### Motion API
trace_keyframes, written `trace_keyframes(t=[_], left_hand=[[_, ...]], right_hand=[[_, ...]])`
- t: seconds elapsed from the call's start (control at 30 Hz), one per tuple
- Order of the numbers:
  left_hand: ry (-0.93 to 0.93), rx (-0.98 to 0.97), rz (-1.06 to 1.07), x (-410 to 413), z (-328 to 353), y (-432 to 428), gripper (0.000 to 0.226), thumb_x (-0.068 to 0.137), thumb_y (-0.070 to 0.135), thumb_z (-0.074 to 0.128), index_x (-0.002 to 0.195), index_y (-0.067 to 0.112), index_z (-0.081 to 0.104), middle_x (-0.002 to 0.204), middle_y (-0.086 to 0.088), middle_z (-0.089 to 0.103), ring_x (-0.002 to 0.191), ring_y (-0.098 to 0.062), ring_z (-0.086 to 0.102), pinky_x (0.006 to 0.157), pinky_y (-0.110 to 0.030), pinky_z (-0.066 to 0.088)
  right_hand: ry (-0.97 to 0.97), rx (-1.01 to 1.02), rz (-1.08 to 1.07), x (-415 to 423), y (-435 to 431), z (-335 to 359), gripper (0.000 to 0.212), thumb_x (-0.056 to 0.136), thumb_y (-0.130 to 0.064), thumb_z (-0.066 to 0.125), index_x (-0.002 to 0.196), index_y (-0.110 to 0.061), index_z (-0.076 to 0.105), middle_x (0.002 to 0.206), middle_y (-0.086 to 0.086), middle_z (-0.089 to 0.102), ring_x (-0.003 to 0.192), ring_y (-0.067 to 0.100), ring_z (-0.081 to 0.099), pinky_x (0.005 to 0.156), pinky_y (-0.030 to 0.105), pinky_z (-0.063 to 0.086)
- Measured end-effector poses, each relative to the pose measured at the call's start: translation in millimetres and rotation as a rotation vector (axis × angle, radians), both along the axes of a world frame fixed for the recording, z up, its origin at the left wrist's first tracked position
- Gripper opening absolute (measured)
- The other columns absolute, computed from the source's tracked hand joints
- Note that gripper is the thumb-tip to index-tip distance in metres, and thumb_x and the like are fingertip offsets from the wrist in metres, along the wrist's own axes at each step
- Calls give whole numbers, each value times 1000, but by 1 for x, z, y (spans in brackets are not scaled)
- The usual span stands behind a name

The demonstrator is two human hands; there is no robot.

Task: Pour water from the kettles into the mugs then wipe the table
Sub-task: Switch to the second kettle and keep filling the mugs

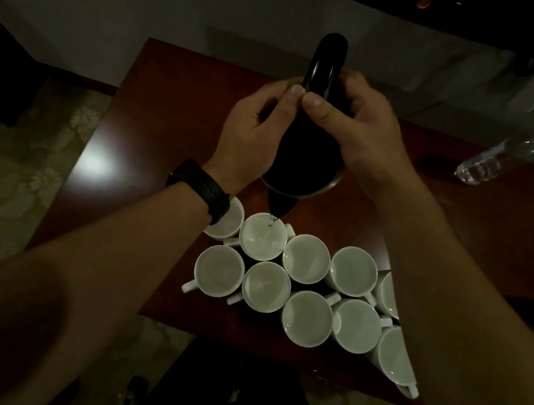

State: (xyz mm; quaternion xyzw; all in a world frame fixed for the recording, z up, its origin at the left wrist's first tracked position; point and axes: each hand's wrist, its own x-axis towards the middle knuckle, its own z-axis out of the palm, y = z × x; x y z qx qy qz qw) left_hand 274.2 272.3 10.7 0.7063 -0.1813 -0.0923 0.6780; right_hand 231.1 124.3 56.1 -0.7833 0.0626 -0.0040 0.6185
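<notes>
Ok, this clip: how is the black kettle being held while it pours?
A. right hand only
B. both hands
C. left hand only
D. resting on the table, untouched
B: the left hand and right hand both grip the tilted kettle, its spout over a mug.

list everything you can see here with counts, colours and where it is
kettle: 1, black with a metal rim, held tilted over the mugs, water running from its spout into a far-row mug
mugs: at least 10 visible, white, packed together on the near part of the table, some partly hidden by the arms
table: 1, dark reddish brown, glossy, centre of view
water bottle: 1, clear with a white cap, far right of the table
wristband: 1, black, on the left wrist
floor: pale patterned, left and below the table
left hand: on the kettle's left side
right hand: on the kettle's right side
</notes>
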Motion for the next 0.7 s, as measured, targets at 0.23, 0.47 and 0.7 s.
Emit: trace_keyframes(t=[0.23,0.47,0.7], left_hand=[[13,6,-3,3,0,0,35,104,27,45,118,3,66,109,-7,69,106,-20,67,93,-35,55],[13,-3,34,3,14,-5,25,104,33,48,110,26,70,103,11,73,104,-11,70,90,-29,57],[37,-24,36,-9,22,-6,26,104,33,47,112,23,70,107,4,74,105,-15,71,93,-36,58]], right_hand=[[9,36,-23,0,0,0,16,96,-29,68,109,-34,61,131,8,61,118,19,64,103,43,54],[43,140,-66,4,-3,8,32,86,-37,70,113,-20,66,119,5,68,107,16,71,94,35,59],[47,115,-41,-2,-5,14,17,94,-34,68,107,-23,66,120,8,68,105,16,71,90,32,59]])
